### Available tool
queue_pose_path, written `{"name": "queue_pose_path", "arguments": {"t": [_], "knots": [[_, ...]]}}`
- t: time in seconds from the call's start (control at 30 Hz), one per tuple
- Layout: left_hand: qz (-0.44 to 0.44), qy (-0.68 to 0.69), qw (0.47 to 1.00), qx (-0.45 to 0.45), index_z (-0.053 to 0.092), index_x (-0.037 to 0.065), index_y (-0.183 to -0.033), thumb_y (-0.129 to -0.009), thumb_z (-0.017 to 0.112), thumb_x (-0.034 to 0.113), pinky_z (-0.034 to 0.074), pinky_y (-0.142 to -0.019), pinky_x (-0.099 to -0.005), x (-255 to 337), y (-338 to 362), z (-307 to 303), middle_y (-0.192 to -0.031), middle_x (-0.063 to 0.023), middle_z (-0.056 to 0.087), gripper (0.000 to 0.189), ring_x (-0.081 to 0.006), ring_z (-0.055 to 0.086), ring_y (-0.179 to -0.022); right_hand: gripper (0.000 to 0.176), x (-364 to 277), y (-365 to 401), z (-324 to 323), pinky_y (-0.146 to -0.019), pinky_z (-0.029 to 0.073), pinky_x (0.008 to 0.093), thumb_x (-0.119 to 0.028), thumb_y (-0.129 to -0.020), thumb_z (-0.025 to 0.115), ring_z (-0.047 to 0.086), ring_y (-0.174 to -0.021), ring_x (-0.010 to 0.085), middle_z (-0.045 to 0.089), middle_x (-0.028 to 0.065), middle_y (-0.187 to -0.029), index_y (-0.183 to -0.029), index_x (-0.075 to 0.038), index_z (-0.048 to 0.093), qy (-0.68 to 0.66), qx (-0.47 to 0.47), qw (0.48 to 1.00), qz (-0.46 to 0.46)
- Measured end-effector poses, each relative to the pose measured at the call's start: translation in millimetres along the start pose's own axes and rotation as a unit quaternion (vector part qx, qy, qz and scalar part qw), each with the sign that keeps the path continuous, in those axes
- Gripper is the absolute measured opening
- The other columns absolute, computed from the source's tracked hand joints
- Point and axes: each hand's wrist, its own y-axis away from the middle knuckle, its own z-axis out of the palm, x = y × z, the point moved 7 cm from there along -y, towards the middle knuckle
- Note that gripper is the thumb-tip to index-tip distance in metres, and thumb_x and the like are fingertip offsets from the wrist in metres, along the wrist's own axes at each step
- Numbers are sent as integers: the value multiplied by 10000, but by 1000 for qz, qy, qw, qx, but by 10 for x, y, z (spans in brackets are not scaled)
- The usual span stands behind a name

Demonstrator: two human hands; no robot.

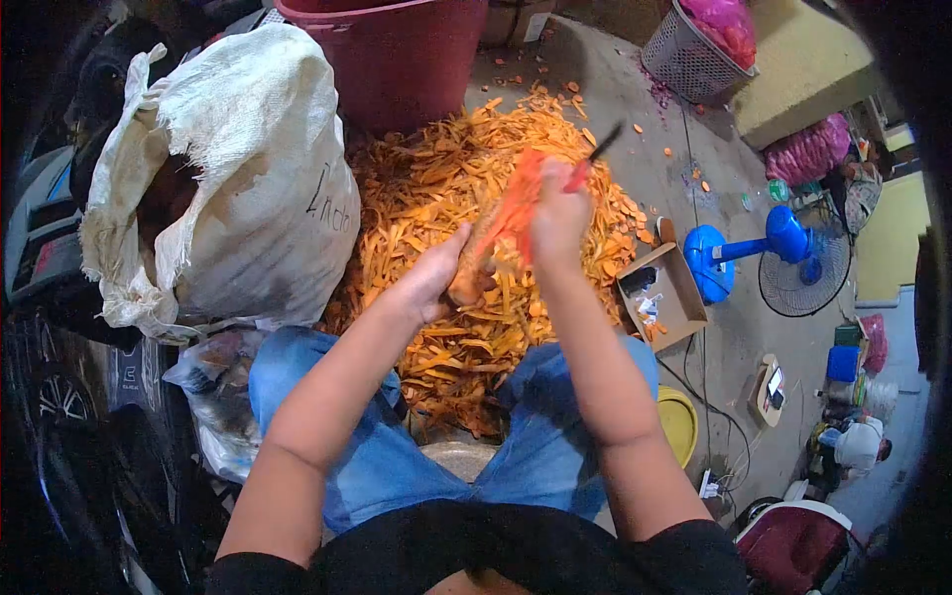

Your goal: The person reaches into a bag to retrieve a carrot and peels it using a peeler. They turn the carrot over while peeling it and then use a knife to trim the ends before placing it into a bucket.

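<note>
A long carrot (466, 285) slants up and away in front of me, brown and unpeeled at its near end, bright orange farther along. Around the near end wrap the fingers of my left hand (434, 273). My right hand (560, 223), blurred by motion, lies along the far part of the carrot, closed on a peeler (578, 178) with a red part and a dark tip sticking out past the fist. The peeler's blade is hidden by the hand. Beneath both hands spreads a big heap of orange peelings (436, 188) on the floor, between and beyond my knees.
To the left stands a white woven sack (263, 178), behind the heap a red tub (407, 69). On the right are a cardboard box (674, 297), a blue fan (778, 243), a cable and a yellow basin (677, 426). A person (858, 443) is at far right.
</note>
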Motion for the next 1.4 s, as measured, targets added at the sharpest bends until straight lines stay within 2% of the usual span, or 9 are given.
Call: {"name": "queue_pose_path", "arguments": {"t": [0.13, 0.27, 0.47, 0.53, 0.8, 0.87, 1.07, 1.13, 1.4], "knots": [[29, -14, 999, -32, 445, 96, -951, -828, 283, 383, 435, -430, -280, -6, -19, -17, -748, -59, 526, 351, -149, 529, -585, 203, -39, 217, 173, -484, 359, 291, -198, -786, 458, 460, -520, 131, 494, 74, -568, -722, -7, 488, 76, -90, 992, -40], [7, -89, 996, 7, 440, 87, -935, -836, 267, 361, 437, -427, -277, -51, 65, 78, -736, -61, 510, 339, -141, 521, -572, 263, 15, -222, -166, -485, 348, 281, -224, -791, 440, 410, -507, 138, 468, 87, -556, -663, 4, 465, 234, 64, 962, -123], [-34, -7, 994, -99, 443, 76, -929, -835, 265, 367, 454, -442, -295, -116, 135, 185, -719, -66, 491, 354, -150, 497, -545, 193, 341, -572, -684, -530, 386, 290, -157, -795, 422, 503, -566, 167, 536, 90, -614, -771, 9, 517, 149, 169, 971, 77], [-32, 6, 998, -55, 448, 72, -917, -835, 265, 364, 458, -450, -299, -92, 80, 100, -722, -63, 501, 355, -148, 502, -552, 210, 214, -455, -337, -525, 378, 289, -180, -797, 425, 485, -551, 157, 533, 77, -610, -771, 10, 513, -13, 47, 996, -69], [6, -79, 995, -62, 458, 55, -902, -849, 244, 315, 452, -524, -271, 17, 63, 41, -751, -50, 537, 340, -135, 530, -631, 269, 9, 195, 190, -471, 343, 331, -215, -791, 437, 451, -499, 235, 435, 142, -523, -630, 1, 445, 156, -98, 981, -56], [-6, -50, 998, -37, 451, 43, -912, -846, 245, 323, 452, -510, -264, -61, 91, 105, -770, -65, 531, 354, -135, 526, -631, 260, 85, -188, -115, -457, 328, 318, -213, -795, 432, 406, -471, 248, 430, 132, -521, -641, -5, 442, 184, 67, 963, -185], [-34, -33, 996, -75, 439, 51, -943, -833, 255, 368, 444, -460, -275, -81, 139, 163, -775, -76, 512, 383, -142, 509, -618, 196, 183, -577, -706, -478, 355, 311, -160, -789, 430, 453, -492, 202, 476, 89, -554, -672, -7, 467, 157, 181, 970, 34], [-43, -7, 999, -27, 439, 61, -946, -829, 257, 382, 439, -444, -279, -96, 113, 84, -758, -68, 511, 387, -142, 503, -606, 188, -113, -311, -320, -477, 349, 300, -156, -786, 432, 445, -493, 177, 482, 65, -564, -679, -7, 470, 5, 55, 993, -107], [31, -13, 999, -21, 460, 89, -921, -835, 286, 332, 450, -451, -300, -32, 33, 34, -717, -47, 522, 311, -140, 525, -600, 201, -117, 228, 199, -465, 349, 335, -180, -784, 439, 434, -458, 231, 447, 138, -517, -698, -3, 483, 182, -104, 971, -112]]}}
